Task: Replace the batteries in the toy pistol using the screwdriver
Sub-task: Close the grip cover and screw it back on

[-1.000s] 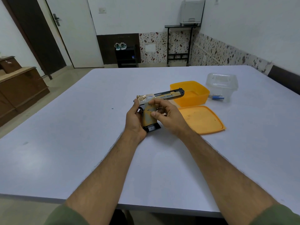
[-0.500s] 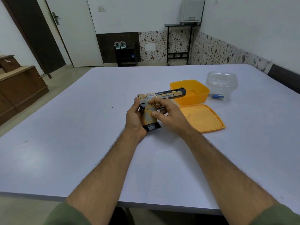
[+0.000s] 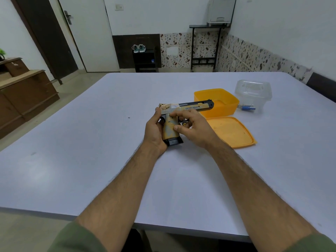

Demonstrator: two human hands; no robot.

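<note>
Head view across a pale grey table (image 3: 91, 142). The toy pistol (image 3: 181, 113), gold with a black slide and black magazine base, stands upright on its grip base near the table's middle, the barrel pointing right toward the orange box (image 3: 218, 100).

The left hand (image 3: 154, 130) is wrapped around the back of the grip, its thumb reaching up to the rear of the slide beside the gold hammer. The right hand (image 3: 195, 128) lies against the near side of the grip and trigger area; its fingers (image 3: 181, 114) are curled over the frame just under the slide, and its thumb presses the gold grip panel. Both hands are closed on the pistol.

Compared with the frames of half a second and one second ago, the pistol is in the same place and the same upright pose, and the left hand's hold is unchanged. The right fingers sit slightly more spread over the frame, and the thumb is a little lower on the grip panel; the change is small.

The orange box is open, touching or just behind the muzzle; contact cannot be judged. Its orange lid (image 3: 231, 131) lies flat just right of the right hand. A clear plastic container (image 3: 254, 93) stands right of the box, with small blue and white items (image 3: 248, 108) inside it at its base; what they are cannot be told.
</note>
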